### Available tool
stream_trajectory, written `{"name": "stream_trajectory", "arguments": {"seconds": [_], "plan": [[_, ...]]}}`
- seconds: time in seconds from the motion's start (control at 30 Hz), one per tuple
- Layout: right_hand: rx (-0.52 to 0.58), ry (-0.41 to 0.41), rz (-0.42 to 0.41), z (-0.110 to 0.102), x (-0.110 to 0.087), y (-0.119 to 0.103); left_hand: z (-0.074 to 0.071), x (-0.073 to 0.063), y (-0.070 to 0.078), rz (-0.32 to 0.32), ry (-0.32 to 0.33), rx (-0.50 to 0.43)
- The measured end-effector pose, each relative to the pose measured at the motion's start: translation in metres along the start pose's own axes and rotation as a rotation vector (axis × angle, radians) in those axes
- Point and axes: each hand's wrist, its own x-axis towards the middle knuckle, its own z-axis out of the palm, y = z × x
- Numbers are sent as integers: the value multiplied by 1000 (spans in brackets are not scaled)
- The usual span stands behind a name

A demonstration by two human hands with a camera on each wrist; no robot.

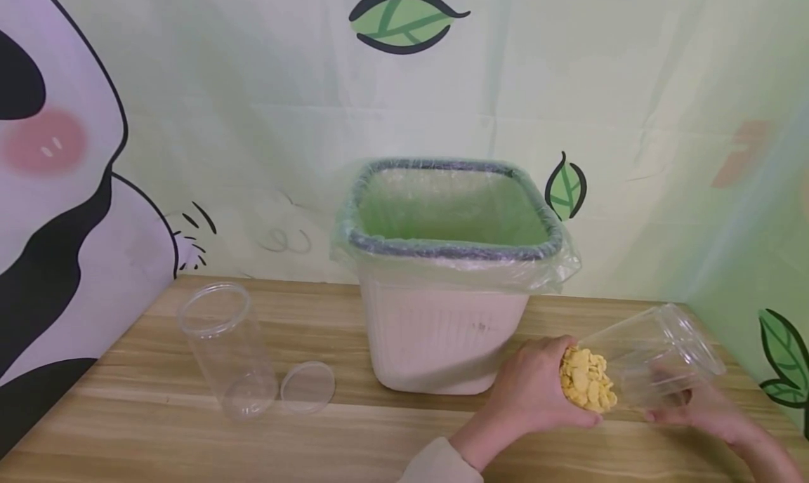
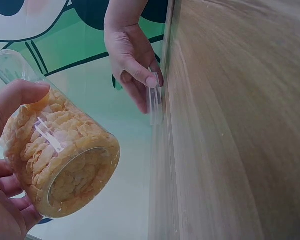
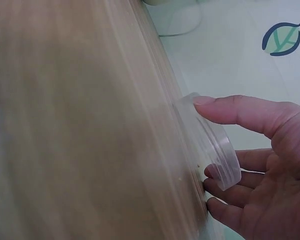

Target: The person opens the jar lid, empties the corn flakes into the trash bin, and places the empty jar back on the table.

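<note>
My left hand (image 1: 534, 385) grips a clear plastic jar (image 1: 638, 342) near its base, fingers and thumb wrapped round it. Yellow corn flakes (image 1: 588, 381) fill its lower part, as the left wrist view shows most closely. The jar is tilted, with its mouth toward the upper right in the head view. Close to the tabletop, my right hand (image 1: 708, 409) is partly seen through the jar. In the right wrist view it pinches a clear round lid (image 3: 215, 145) by the rim, standing on edge, between thumb and fingers. The lid is apart from the jar.
A pale bin (image 1: 436, 328) lined with a greenish bag stands at the table's back middle. To its left are an upright clear jar (image 1: 230, 356) without contents and a clear lid (image 1: 307, 387) lying on the wooden table (image 1: 158, 427). A printed backdrop (image 1: 253, 118) hangs behind.
</note>
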Motion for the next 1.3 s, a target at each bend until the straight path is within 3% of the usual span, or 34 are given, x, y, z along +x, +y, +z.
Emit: {"name": "stream_trajectory", "arguments": {"seconds": [0.4, 0.63, 0.97, 1.17, 1.3], "plan": [[10, -21, -4, 1, 0, 7, 2, 0, -1, 32, 27, 15], [114, -60, 35, -1, -2, 7, 0, 0, 0, 28, 13, 4], [166, -11, -1, -6, -4, 11, -4, 0, 2, 38, 27, 0], [96, -19, 93, -16, -3, 9, -10, -1, 3, 23, 23, 14], [100, 20, 132, -26, -2, 9, -13, 0, 5, 33, 33, 22]]}}
